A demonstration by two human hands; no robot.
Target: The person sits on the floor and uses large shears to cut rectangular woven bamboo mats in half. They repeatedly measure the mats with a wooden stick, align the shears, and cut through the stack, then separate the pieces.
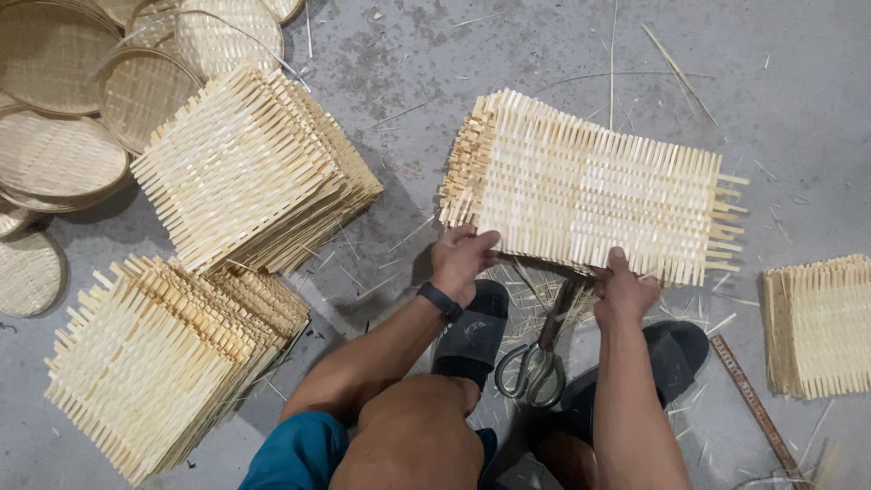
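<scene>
Nearest: bare knees (pixel 413 436) and teal shorts (pixel 295 454), squatting over black sandals (pixel 472 331) on a grey concrete floor (pixel 544 54).

Beyond the feet, a stack of woven bamboo mats (pixel 590 186): pale, rectangular, open lattice weave, loose strip ends bristling along every edge. Lying on the floor at centre, just far of the feet. Left hand (pixel 461 259), grip clenched on the stack's near left edge, thumb on top; black band at the wrist. Right hand (pixel 621 290), grip clenched on the near edge further right.

Left: two more heaps of mats (pixel 245 168), (pixel 163 354), same weave, tilted and fanned. Far left: round woven trays (pixel 63 154), shallow, rimmed, overlapping. Right edge: a smaller mat pile (pixel 817 322).

Between the sandals, metal scissors (pixel 535 363), large looped handles, blades pointing toward the stack. Near right, a worn ruler (pixel 753 404), lying diagonally. Thin bamboo slivers (pixel 676 63) scattered about.
</scene>
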